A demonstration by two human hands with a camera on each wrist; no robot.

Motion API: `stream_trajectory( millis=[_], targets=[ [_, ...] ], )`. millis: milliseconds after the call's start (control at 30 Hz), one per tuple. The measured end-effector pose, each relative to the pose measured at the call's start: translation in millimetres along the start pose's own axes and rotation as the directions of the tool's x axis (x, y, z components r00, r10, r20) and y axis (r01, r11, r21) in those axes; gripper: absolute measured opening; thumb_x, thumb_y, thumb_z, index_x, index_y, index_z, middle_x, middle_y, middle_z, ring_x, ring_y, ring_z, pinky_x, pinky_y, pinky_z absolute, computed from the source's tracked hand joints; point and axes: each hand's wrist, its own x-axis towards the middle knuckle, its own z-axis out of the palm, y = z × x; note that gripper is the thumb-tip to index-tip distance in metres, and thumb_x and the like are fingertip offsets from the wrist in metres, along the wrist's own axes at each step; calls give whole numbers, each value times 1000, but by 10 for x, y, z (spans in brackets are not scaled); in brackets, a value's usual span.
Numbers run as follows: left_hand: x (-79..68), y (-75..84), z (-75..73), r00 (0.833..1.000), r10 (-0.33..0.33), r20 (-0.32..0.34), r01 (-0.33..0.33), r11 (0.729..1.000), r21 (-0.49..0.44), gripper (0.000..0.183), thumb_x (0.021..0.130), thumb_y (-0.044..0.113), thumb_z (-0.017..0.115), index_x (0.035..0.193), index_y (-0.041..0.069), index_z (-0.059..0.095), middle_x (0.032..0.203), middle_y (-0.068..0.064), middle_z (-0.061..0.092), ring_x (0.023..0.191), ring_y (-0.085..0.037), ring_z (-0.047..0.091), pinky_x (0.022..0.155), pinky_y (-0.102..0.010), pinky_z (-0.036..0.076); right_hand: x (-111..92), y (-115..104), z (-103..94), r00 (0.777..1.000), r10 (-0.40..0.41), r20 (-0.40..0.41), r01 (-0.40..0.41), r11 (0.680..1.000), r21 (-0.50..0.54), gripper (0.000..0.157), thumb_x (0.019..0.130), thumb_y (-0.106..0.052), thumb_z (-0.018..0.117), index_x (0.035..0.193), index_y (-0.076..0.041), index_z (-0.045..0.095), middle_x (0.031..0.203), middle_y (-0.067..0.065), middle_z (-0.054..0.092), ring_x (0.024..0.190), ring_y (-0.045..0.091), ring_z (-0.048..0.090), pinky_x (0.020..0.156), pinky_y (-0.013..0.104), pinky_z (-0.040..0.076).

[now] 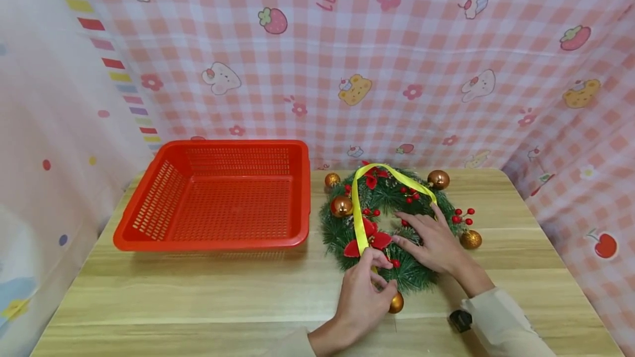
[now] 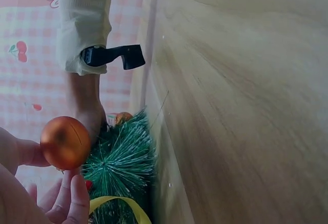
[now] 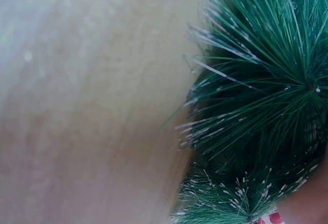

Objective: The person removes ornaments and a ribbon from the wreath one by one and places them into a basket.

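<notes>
A green wreath (image 1: 412,274) with red flowers, red berries and copper-coloured balls lies on the table. A yellow ribbon (image 1: 358,208) arches over it in a loop. My left hand (image 1: 364,296) pinches the ribbon's near end at the wreath's front left. Close to that hand hangs a copper ball (image 2: 65,143), large in the left wrist view. My right hand (image 1: 439,244) rests on the wreath's right side with spread fingers, one fingertip touching the ribbon's other end. The right wrist view shows mostly green needles (image 3: 261,80), the hand just entering at the lower right.
To the left of the wreath stands a red plastic basket (image 1: 233,214) with perforated walls. The wooden table (image 1: 198,302) meets a pink checked curtain (image 1: 317,70) at the back. A black strap piece (image 1: 461,320) sits at the right wrist.
</notes>
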Motion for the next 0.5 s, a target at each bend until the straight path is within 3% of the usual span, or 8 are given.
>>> stream_trajectory(
  millis=[267,500],
  targets=[
    [-23,-11,-4,1000,-30,-1,30,999,-22,28,83,0,72,101,11,53,96,-5,66,71,1,61,62,-19,50,8,4,10,1000,0,2,0,1000,8,57,94,-44,62,140,-11,54,122,15,67,114,35,61,118,60,5],
    [-31,-5,-10,997,-68,32,69,997,-44,31,83,0,73,102,12,51,98,-5,67,71,0,62,62,-19,51,3,-1,-4,1000,4,0,-4,1000,6,57,94,-44,62,140,-11,55,122,15,67,114,35,62,118,60,6]
  ],
)
